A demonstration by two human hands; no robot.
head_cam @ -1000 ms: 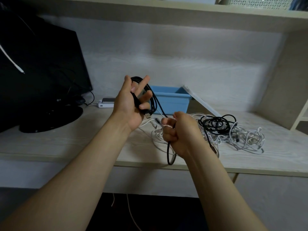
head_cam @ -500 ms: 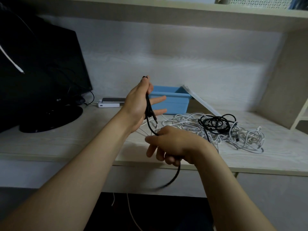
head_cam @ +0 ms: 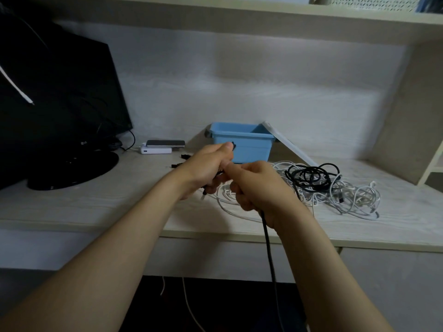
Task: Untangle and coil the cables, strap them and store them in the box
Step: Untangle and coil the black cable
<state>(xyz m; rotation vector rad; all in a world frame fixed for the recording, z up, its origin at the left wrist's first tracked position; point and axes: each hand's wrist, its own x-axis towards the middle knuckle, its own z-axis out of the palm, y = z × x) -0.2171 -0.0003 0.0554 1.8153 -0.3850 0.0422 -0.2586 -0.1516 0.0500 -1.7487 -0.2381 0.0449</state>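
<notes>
1. Head view: the left hand (head_cam: 206,164) and the right hand (head_cam: 259,188) touch above the middle of the pale wood-grain counter (head_cam: 107,202). They are just in front of the open blue plastic box (head_cam: 251,152), which stands near the counter's back edge.
2. Left hand: clenched round gathered loops of the thin black cable (head_cam: 267,243). Short dark ends show above and below the fist.
3. Right hand: fingers curled round the same black cable. Its free length drops from the fist past the counter's front edge and out of view.
4. Change: a second ago the left hand was raised with fingers spread and loops draped on it, and the right hand was well below. The left hand has since come down and closed, and the right hand has risen to meet it.
5. Reading: another turn is probably being laid onto the coil. Coiling of this cable appears to be under way, with a long tail left. Strapping and storing are not yet done.
6. Remaining work: a heap of tangled white cables (head_cam: 359,200) and looped black cords (head_cam: 311,174) lies on the right half of the counter. It sits beside the flat white lid (head_cam: 290,146) leaning on the box.
7. Small dark pieces (head_cam: 183,156) left of the hands may be straps, but they are too small to tell.
</notes>
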